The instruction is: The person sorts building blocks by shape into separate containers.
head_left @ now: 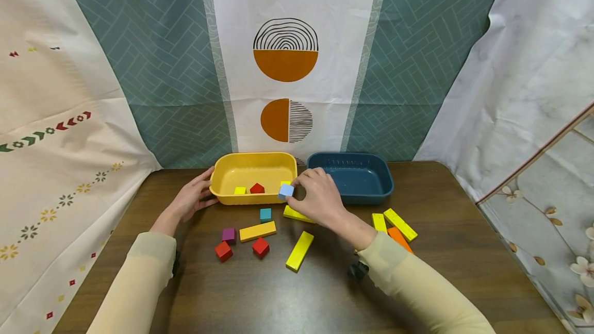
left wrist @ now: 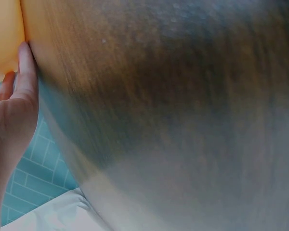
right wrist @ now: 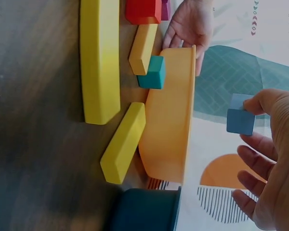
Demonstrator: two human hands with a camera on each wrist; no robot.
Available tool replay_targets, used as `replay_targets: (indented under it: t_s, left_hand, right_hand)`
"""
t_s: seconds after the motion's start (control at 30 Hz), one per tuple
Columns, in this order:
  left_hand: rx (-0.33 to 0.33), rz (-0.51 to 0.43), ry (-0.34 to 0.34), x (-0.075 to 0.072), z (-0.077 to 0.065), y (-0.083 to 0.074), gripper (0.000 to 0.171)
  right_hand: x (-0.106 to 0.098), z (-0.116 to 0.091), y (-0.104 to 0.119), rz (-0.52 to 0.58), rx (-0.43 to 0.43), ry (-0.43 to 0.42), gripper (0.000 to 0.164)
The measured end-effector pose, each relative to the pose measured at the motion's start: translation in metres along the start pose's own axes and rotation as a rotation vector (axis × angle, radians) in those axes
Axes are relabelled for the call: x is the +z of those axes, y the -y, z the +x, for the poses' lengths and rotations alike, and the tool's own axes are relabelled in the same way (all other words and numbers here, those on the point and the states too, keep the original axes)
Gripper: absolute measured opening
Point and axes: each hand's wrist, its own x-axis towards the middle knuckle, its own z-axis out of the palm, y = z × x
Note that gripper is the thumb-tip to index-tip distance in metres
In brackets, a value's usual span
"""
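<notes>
A light blue cube (head_left: 285,191) is pinched between thumb and fingers of my right hand (head_left: 320,197), held over the front right rim of the yellow tray (head_left: 255,199). In the right wrist view the same cube shows in the grip, with the other fingers loosely spread. My left hand (head_left: 194,198) touches the tray's left end with extended fingers. Inside the tray lie a red cube (head_left: 257,188), a yellow block (head_left: 240,190) and another yellow piece partly hidden behind the blue cube.
A dark blue tray (head_left: 387,189) stands right of the yellow one. Before them lie a teal cube (head_left: 265,215), a purple cube (head_left: 229,235), red cubes (head_left: 261,247), an orange-yellow bar (head_left: 257,231) and yellow bars (head_left: 299,251). Farther right are more yellow bars (head_left: 400,224) and an orange bar (head_left: 399,239).
</notes>
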Motion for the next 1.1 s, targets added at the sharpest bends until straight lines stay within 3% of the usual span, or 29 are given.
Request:
replay_targets:
  t_s: [0.67, 1.1]
  left_hand:
    - [-0.005, 0.009, -0.004, 0.0, 0.001, 0.001, 0.058]
    - [-0.012, 0.002, -0.013, -0.001, 0.002, 0.001, 0.058]
  right_hand:
    - [0.0, 0.04, -0.006, -0.065, 0.052, 0.005, 0.034]
    - [0.005, 0.055, -0.008, -0.1, 0.106, 0.031, 0.035]
